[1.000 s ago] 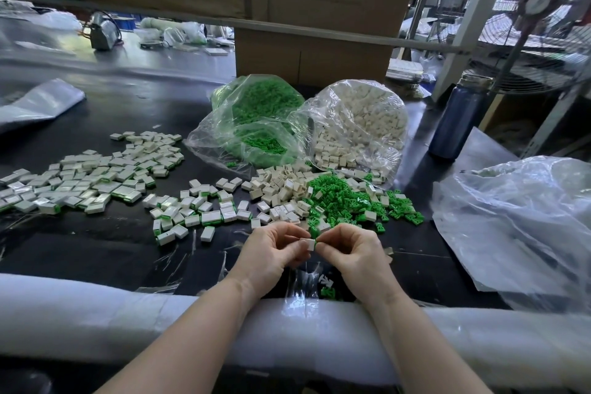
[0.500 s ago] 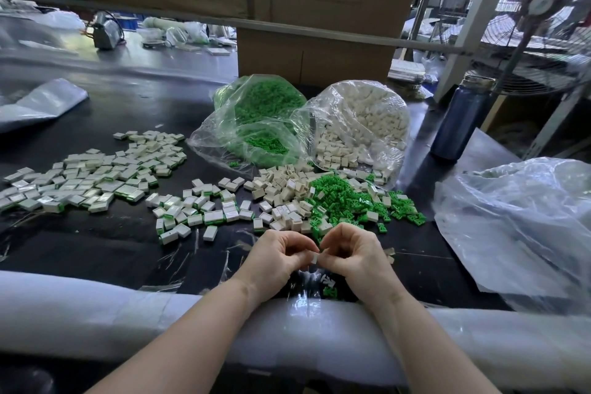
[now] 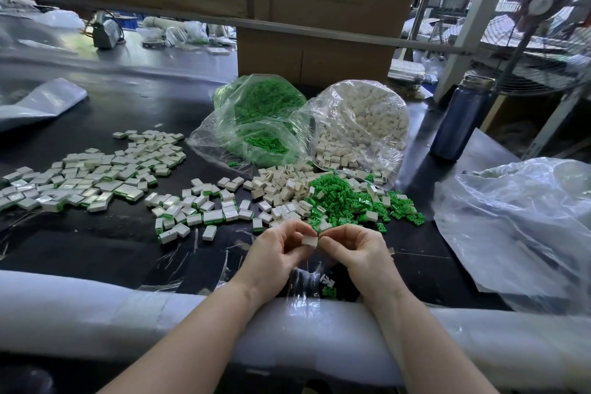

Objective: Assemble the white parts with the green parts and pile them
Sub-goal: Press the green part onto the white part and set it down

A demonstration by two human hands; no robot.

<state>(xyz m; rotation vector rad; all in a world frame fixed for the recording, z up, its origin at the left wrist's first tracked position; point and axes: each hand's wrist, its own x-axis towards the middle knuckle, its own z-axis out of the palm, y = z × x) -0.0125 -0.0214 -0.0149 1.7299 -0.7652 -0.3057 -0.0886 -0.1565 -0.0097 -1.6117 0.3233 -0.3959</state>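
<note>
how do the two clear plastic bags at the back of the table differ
The clear plastic bag of green parts holds small bright green pieces; the clear plastic bag of white parts holds blocky off-white pieces. The green bag lies to the left, the white bag to the right. The white parts look larger than the green ones. Both bags are transparent, crumpled, lying on the black table, with loose parts spilled in front of them.

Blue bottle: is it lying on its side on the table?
No. The blue bottle stands upright at the table's far right, behind the clear bag of white parts.
</note>
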